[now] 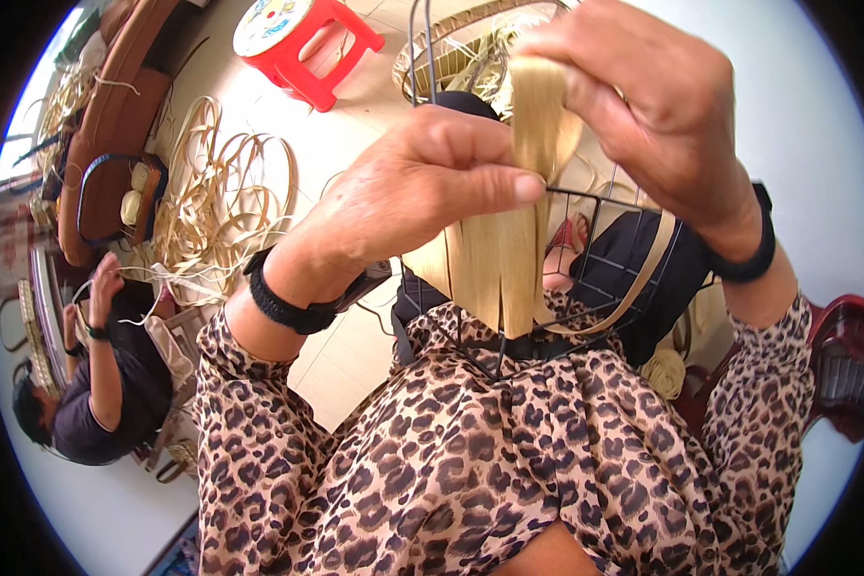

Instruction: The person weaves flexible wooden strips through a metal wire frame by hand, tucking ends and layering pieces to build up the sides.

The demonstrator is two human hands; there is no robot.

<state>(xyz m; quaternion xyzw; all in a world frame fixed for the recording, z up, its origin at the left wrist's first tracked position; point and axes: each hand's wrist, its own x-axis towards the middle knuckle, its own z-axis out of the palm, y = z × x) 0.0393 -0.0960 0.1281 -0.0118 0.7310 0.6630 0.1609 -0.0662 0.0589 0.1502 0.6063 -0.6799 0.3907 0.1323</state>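
A black wire basket frame (597, 213) rests on my lap. Flat tan strips (497, 264) stand side by side over its near left part. My left hand (432, 173) pinches a strip at the frame's top wire, thumb laid along it. Above it my right hand (643, 82) grips the upper part of the same tan strip (543, 110), which is folded over near the fingers. The right fingertips are slightly blurred. A longer loose strip (648, 264) curves down inside the right side of the frame.
A red stool (307, 48) with a pale round top stands ahead at the left. Loose strips (216, 192) lie heaped on the floor nearby. Beyond my hands is a round woven basket (422, 58) holding fibre scraps. At far left a co-worker in dark clothing (115, 384) handles white strands.
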